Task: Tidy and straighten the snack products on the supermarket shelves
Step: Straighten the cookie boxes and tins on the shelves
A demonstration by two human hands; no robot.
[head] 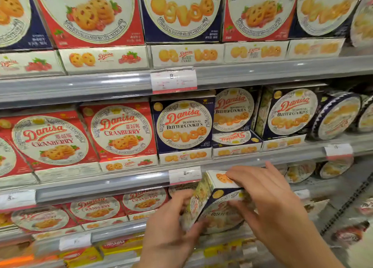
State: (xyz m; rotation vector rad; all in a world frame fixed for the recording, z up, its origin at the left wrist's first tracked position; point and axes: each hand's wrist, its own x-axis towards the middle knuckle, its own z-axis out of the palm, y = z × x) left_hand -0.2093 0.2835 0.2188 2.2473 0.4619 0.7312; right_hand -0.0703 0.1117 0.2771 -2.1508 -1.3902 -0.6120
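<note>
Both hands clasp a tilted blue cookie box (217,202) before the lower shelf: left hand (171,225) at its lower corner, right hand (266,195) over its top. Behind, red boxes (121,130) line the middle shelf (101,184).

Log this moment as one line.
left hand grips cookie box | right hand grips same box | box tilted, off shelf

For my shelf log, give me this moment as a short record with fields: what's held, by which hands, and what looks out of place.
held item: blue butter cookie box, tilted
left hand: grips its left side
right hand: holds its top and front
out of place: upside-down blue box lying flat on the middle shelf
neighbours: red cranberry boxes upright
</note>
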